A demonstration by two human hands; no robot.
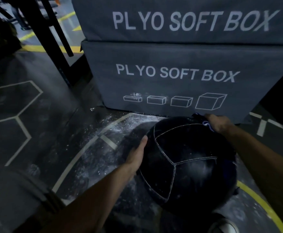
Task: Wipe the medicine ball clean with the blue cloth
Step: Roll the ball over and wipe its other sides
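The medicine ball (187,163) sits on the dark gym floor (41,125), just in front of the lower plyo soft box (179,78), and everything here is placed from that ball. It is round, so it has no long axis; its pale seams meet near the middle of the face turned to the camera.

The right hand (219,122) lies on the ball's far upper right, at the edge nearest the lower box, with its fingers curled round the blue cloth (206,123). Only a small bunched piece of the cloth shows under the hand, pressed against the ball's surface. The left hand (137,153) lies flat against the ball's left side, fingers straight and together, pointing away from the person, steadying rather than gripping.

For wiping, the relation that matters is that the cloth is at the ball's far top edge, so nearly all of the visible surface lies toward the person from the right hand. A pull back across the top, toward the seam junction, looks like the natural stroke, with the left hand bracing the ball against rolling. A faint pale smear shows on the ball's near right, and white dust lies on the floor to the ball's left and behind it.

Counted: one ball, one cloth, two hands, two stacked boxes, the upper plyo soft box (187,21) resting on the lower.
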